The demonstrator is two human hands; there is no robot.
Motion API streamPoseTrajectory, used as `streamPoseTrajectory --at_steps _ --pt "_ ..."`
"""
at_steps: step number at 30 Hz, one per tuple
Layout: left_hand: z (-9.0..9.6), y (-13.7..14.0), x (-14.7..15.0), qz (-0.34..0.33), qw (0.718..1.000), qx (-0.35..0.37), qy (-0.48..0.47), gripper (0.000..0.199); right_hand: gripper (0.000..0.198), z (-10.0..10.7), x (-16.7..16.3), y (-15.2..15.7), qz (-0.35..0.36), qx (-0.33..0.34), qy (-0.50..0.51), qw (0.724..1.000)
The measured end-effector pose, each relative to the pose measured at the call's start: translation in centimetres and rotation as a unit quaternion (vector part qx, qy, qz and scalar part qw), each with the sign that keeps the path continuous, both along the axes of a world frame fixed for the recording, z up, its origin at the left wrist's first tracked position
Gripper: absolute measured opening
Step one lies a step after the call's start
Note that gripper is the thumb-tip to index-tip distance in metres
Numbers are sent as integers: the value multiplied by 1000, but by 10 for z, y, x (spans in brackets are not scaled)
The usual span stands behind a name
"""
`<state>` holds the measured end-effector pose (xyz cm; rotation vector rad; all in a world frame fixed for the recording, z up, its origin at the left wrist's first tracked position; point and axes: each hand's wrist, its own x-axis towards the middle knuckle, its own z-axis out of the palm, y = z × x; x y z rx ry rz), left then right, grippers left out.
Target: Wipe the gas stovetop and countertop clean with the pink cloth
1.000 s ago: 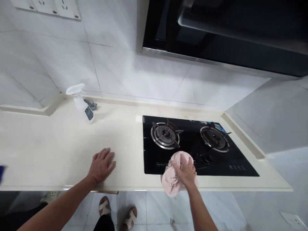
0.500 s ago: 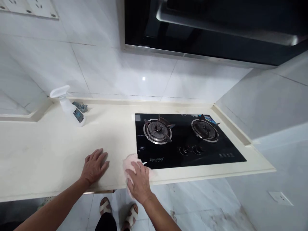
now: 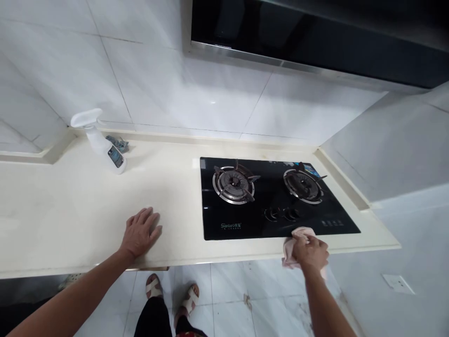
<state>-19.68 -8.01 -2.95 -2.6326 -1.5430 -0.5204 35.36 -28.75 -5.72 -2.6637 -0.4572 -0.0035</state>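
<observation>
My right hand (image 3: 310, 252) presses a pink cloth (image 3: 289, 255) on the front strip of the cream countertop (image 3: 168, 182), by the front edge of the black gas stove (image 3: 259, 224). Part of the cloth hangs over the counter's edge, and the palm hides some of it. Flat on the counter, left of the stove, rests my left hand (image 3: 141, 231), fingers stretched out and holding nothing. The stove has a left burner (image 3: 234, 184), a right burner (image 3: 303, 185) and two knobs (image 3: 281, 214) between them.
A white spray bottle (image 3: 105, 147) stands at the back left with a crumpled grey-blue rag (image 3: 119, 143) behind it. Overhead, a black range hood (image 3: 298, 51) juts out from the tiled wall. A side wall (image 3: 403, 154) bounds the counter on the right.
My right hand has slid the pink cloth rightward along the counter's front strip, from the stove's left front corner to below its right part. My left hand has stayed on the counter.
</observation>
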Motion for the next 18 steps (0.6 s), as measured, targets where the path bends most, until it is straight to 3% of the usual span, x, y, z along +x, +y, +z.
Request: streamPoseTrajectory --at_steps 2,5,8,11,13,15,16,18 --pt "0 0 0 -2 1000 0 4 42 51 -1 -48 7 27 2 -22 999" --pt "2 0 1 -3 1000 -1 9 42 41 -4 -158 18 213 29 -76 974" --pt "2 0 1 2 1000 3 11 42 28 3 -269 34 412 84 -67 905" --pt "2 2 -1 1 1000 6 15 42 31 19 -335 55 527 100 -36 843" --pt "1 3 -3 -1 1000 11 19 42 35 26 -343 63 579 101 -18 809" --pt "1 5 -4 -3 1000 15 20 41 37 25 -325 60 609 118 -10 784" --pt "0 6 -5 -4 1000 17 21 41 35 21 -308 55 607 132 -12 784" --pt "-1 8 -5 -9 999 21 24 42 29 6 -258 38 553 156 -32 818"
